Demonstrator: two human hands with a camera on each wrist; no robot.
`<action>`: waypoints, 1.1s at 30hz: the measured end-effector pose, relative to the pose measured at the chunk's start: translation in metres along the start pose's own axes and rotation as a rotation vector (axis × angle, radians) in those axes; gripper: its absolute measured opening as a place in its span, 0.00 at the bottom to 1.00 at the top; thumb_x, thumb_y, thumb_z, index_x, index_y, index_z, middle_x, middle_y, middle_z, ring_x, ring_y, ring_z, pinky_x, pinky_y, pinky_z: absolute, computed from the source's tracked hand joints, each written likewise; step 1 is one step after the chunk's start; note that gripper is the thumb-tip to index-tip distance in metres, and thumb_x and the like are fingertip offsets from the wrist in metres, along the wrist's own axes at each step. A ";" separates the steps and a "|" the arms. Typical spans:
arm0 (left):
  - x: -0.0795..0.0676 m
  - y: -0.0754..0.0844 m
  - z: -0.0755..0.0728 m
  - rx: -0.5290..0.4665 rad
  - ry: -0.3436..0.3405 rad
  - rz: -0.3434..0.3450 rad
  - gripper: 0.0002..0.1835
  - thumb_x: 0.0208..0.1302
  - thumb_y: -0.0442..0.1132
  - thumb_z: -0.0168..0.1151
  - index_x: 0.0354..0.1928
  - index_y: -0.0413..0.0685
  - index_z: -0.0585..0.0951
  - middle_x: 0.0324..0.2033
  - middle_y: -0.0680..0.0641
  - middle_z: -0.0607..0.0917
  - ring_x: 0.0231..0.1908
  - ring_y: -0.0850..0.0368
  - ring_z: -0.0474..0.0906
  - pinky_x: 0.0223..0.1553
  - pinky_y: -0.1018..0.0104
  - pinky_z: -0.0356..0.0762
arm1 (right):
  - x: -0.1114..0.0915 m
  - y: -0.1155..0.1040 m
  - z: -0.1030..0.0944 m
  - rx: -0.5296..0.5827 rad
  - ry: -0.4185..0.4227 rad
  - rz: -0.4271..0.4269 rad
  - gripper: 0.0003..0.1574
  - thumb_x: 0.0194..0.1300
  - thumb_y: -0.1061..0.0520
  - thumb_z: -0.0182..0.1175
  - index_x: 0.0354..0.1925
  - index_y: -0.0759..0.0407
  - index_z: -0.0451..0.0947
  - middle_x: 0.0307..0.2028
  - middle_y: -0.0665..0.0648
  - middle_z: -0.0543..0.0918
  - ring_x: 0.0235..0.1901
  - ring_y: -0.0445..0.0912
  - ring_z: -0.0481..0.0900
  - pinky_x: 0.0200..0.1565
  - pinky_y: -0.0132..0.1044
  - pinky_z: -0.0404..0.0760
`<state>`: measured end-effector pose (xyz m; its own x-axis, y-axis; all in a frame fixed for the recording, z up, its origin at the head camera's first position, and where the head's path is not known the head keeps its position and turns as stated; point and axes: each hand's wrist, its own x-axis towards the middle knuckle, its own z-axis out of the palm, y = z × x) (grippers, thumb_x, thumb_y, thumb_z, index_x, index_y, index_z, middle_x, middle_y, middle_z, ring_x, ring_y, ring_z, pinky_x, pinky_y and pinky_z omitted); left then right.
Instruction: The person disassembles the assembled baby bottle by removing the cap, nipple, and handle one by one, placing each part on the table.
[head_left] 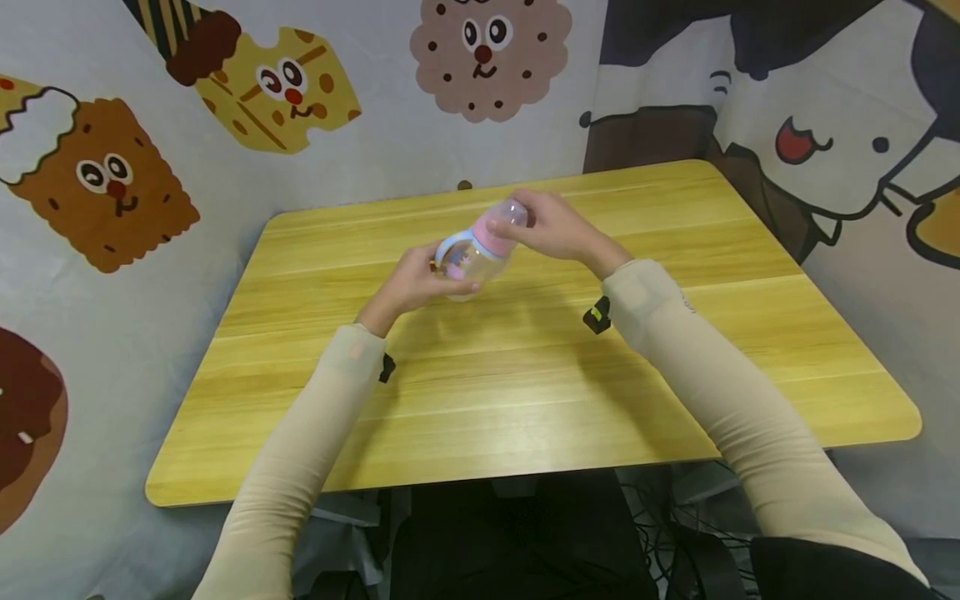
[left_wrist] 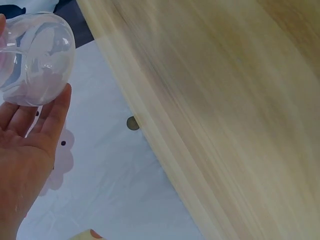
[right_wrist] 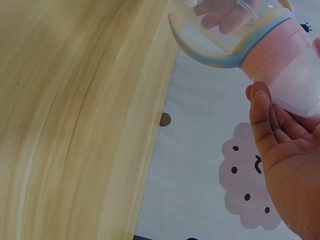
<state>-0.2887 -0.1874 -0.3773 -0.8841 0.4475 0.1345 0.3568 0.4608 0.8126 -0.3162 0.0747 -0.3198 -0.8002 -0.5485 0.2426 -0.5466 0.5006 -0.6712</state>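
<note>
A baby bottle [head_left: 491,242] with a clear body, pink collar, blue handles and see-through cap is held tilted above the table, its cap end up and to the right. My left hand [head_left: 417,279] grips the clear body [left_wrist: 47,60] near its base, fingers spread around it. My right hand [head_left: 558,225] holds the cap end, thumb at the pink collar. In the right wrist view the cap [right_wrist: 299,85] lies between the thumb and fingers of the right hand [right_wrist: 290,160], and a curved handle [right_wrist: 210,57] sticks out below the collar.
Under both hands is a yellow wood-grain table [head_left: 480,400] with rounded corners. Behind it hangs a pale cloth [head_left: 390,167] printed with cartoon snacks. A black chair [head_left: 525,533] and loose cables [head_left: 652,533] are below the front edge.
</note>
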 end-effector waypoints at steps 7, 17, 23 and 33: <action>0.000 0.000 0.000 -0.007 -0.018 0.026 0.33 0.48 0.53 0.78 0.55 0.49 0.79 0.44 0.52 0.84 0.44 0.55 0.79 0.43 0.58 0.80 | -0.002 0.004 -0.001 0.054 -0.029 0.002 0.27 0.66 0.35 0.58 0.49 0.53 0.76 0.40 0.51 0.82 0.35 0.48 0.77 0.38 0.43 0.79; -0.003 0.005 -0.003 -0.009 -0.051 0.022 0.34 0.50 0.49 0.77 0.57 0.43 0.78 0.46 0.49 0.84 0.45 0.54 0.79 0.43 0.58 0.81 | -0.019 -0.032 -0.010 0.109 -0.068 0.003 0.20 0.71 0.53 0.57 0.53 0.65 0.75 0.44 0.61 0.81 0.38 0.53 0.77 0.41 0.45 0.77; -0.011 0.023 -0.005 -0.049 -0.074 0.019 0.31 0.51 0.40 0.77 0.57 0.39 0.77 0.48 0.43 0.83 0.47 0.51 0.79 0.46 0.57 0.81 | -0.019 -0.029 -0.010 0.143 -0.078 0.010 0.19 0.72 0.54 0.56 0.54 0.64 0.76 0.43 0.60 0.81 0.36 0.53 0.76 0.39 0.44 0.78; -0.018 0.028 -0.006 -0.081 -0.100 -0.023 0.32 0.53 0.40 0.76 0.59 0.40 0.76 0.52 0.41 0.81 0.50 0.54 0.78 0.50 0.60 0.81 | -0.017 -0.024 -0.009 0.118 -0.104 0.006 0.18 0.71 0.52 0.57 0.54 0.60 0.77 0.41 0.58 0.81 0.32 0.48 0.73 0.35 0.40 0.76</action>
<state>-0.2649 -0.1870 -0.3531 -0.8560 0.5133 0.0617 0.3078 0.4101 0.8585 -0.2919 0.0784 -0.3013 -0.7702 -0.6151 0.1687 -0.5044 0.4255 -0.7514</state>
